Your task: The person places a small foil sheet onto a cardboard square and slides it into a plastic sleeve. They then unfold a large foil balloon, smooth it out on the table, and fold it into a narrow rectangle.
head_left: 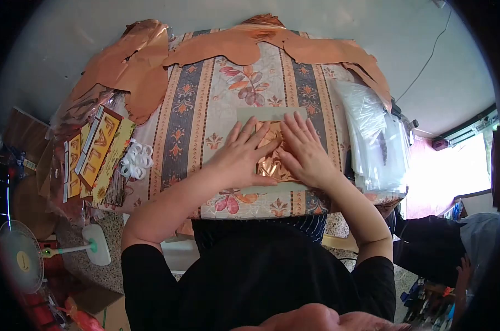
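A shiny copper-coloured foil piece [271, 165], wrinkled on its surface, lies in front of me on the patterned tablecloth [217, 99]. Under it is a pale greenish-grey sheet or board [250, 114], showing at the far edge. My left hand [241, 154] rests flat on the foil's left side with fingers spread. Pressed on the right side is my right hand [305, 151], its fingers stretched out and its thumb pointing in toward the middle. Neither hand grips anything. Parts of the foil are hidden beneath both hands.
Large copper-coloured sheets [217, 52] cover the table's far edge. Yellow-orange printed cards [98, 146] and white ribbon loops [136, 160] lie at left. Clear plastic bags [371, 143] are stacked at right. A fan [24, 259] stands lower left; another person [437, 243] is at right.
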`<act>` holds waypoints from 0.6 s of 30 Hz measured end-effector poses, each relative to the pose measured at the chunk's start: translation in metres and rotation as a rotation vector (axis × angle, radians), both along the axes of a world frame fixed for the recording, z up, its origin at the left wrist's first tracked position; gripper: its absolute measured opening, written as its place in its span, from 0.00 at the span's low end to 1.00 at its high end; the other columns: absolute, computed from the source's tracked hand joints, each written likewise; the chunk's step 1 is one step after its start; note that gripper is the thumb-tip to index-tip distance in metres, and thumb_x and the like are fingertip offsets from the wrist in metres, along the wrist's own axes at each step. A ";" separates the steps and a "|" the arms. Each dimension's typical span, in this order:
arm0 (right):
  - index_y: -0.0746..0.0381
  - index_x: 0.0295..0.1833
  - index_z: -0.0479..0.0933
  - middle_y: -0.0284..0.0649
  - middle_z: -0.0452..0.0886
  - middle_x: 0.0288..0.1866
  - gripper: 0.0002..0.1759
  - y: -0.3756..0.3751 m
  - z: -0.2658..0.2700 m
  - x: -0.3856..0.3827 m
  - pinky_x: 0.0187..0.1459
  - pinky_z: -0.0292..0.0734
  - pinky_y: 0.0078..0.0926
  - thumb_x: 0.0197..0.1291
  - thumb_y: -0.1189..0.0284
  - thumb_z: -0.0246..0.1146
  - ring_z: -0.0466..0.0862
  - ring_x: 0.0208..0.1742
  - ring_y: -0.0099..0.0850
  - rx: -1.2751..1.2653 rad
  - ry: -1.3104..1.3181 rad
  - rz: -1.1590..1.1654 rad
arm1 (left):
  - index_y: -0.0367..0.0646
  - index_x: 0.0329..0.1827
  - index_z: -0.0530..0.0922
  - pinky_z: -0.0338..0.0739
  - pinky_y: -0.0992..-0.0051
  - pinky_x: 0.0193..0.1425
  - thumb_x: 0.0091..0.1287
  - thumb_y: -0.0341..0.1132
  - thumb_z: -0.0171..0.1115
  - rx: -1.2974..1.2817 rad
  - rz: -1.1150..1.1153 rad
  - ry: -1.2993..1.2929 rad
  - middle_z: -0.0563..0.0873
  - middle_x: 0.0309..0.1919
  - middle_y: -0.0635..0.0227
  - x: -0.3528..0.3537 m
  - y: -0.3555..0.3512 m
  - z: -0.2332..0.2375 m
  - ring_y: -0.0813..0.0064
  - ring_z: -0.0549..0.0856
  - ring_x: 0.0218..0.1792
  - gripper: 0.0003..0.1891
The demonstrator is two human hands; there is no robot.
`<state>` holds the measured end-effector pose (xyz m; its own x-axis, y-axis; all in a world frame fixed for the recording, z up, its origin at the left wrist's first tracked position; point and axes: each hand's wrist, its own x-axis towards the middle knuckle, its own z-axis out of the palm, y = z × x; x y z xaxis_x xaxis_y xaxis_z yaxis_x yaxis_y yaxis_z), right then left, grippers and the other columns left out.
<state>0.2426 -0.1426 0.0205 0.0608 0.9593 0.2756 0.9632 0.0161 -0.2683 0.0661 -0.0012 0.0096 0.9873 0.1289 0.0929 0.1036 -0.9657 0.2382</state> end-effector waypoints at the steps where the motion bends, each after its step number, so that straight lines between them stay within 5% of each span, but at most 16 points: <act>1: 0.68 0.74 0.60 0.54 0.57 0.78 0.38 0.001 -0.003 0.000 0.78 0.42 0.49 0.69 0.52 0.53 0.51 0.81 0.51 -0.042 -0.048 0.004 | 0.54 0.79 0.60 0.41 0.45 0.79 0.55 0.72 0.63 0.010 0.007 0.009 0.52 0.79 0.52 0.004 -0.003 0.001 0.44 0.46 0.79 0.51; 5: 0.69 0.76 0.56 0.54 0.53 0.80 0.44 0.002 -0.016 0.004 0.79 0.39 0.48 0.67 0.46 0.53 0.49 0.81 0.51 -0.095 -0.104 -0.020 | 0.50 0.77 0.63 0.42 0.44 0.79 0.56 0.78 0.54 0.005 -0.018 0.037 0.54 0.78 0.49 0.008 0.000 0.003 0.42 0.47 0.79 0.52; 7: 0.69 0.76 0.56 0.55 0.54 0.79 0.45 0.003 -0.021 0.006 0.79 0.39 0.48 0.67 0.45 0.53 0.50 0.81 0.51 -0.093 -0.133 -0.030 | 0.48 0.73 0.69 0.48 0.46 0.77 0.61 0.69 0.58 -0.053 -0.017 -0.019 0.62 0.75 0.50 0.019 0.008 0.013 0.48 0.55 0.78 0.44; 9: 0.69 0.75 0.58 0.56 0.57 0.77 0.46 0.004 -0.024 0.005 0.78 0.41 0.48 0.66 0.42 0.50 0.54 0.80 0.51 -0.055 -0.187 -0.029 | 0.44 0.59 0.80 0.60 0.52 0.73 0.61 0.48 0.67 -0.144 -0.004 -0.328 0.78 0.63 0.52 0.040 0.012 0.035 0.52 0.72 0.68 0.26; 10: 0.69 0.74 0.59 0.56 0.58 0.77 0.43 0.003 -0.017 0.003 0.78 0.42 0.48 0.69 0.44 0.47 0.54 0.80 0.51 -0.151 -0.193 -0.030 | 0.42 0.43 0.83 0.69 0.56 0.63 0.58 0.37 0.66 -0.173 -0.080 -0.482 0.85 0.50 0.60 0.058 0.002 0.045 0.58 0.81 0.55 0.13; 12: 0.69 0.74 0.60 0.55 0.59 0.77 0.41 0.012 -0.052 0.011 0.78 0.43 0.48 0.70 0.45 0.46 0.55 0.79 0.51 -0.059 -0.200 -0.015 | 0.44 0.39 0.83 0.72 0.58 0.58 0.58 0.38 0.64 -0.187 -0.261 -0.550 0.85 0.47 0.63 0.098 -0.032 0.035 0.60 0.81 0.51 0.10; 13: 0.68 0.74 0.60 0.54 0.60 0.77 0.40 0.016 -0.064 0.016 0.78 0.44 0.48 0.71 0.46 0.44 0.56 0.79 0.51 0.034 -0.207 -0.012 | 0.45 0.40 0.84 0.72 0.59 0.58 0.60 0.40 0.63 -0.072 -0.290 -0.387 0.85 0.48 0.64 0.118 -0.057 0.032 0.60 0.80 0.51 0.11; 14: 0.64 0.74 0.60 0.51 0.57 0.78 0.42 0.011 -0.047 0.017 0.78 0.45 0.49 0.67 0.44 0.51 0.54 0.80 0.48 -0.046 -0.658 -0.061 | 0.46 0.43 0.84 0.73 0.59 0.56 0.62 0.44 0.62 -0.077 -0.406 -0.379 0.85 0.47 0.66 0.131 -0.078 0.042 0.62 0.79 0.53 0.14; 16: 0.65 0.74 0.60 0.51 0.58 0.78 0.43 0.009 -0.040 0.012 0.78 0.47 0.49 0.66 0.43 0.51 0.55 0.80 0.48 -0.018 -0.474 -0.043 | 0.45 0.34 0.86 0.74 0.61 0.53 0.59 0.40 0.61 -0.195 -0.440 -0.538 0.86 0.35 0.69 0.166 -0.119 0.027 0.65 0.81 0.51 0.10; 18: 0.66 0.74 0.60 0.50 0.59 0.78 0.45 0.008 -0.040 0.011 0.77 0.48 0.50 0.65 0.42 0.52 0.56 0.79 0.48 0.013 -0.296 -0.033 | 0.44 0.36 0.87 0.74 0.63 0.56 0.60 0.41 0.63 -0.089 -0.470 -0.487 0.88 0.39 0.69 0.188 -0.145 0.026 0.67 0.79 0.56 0.11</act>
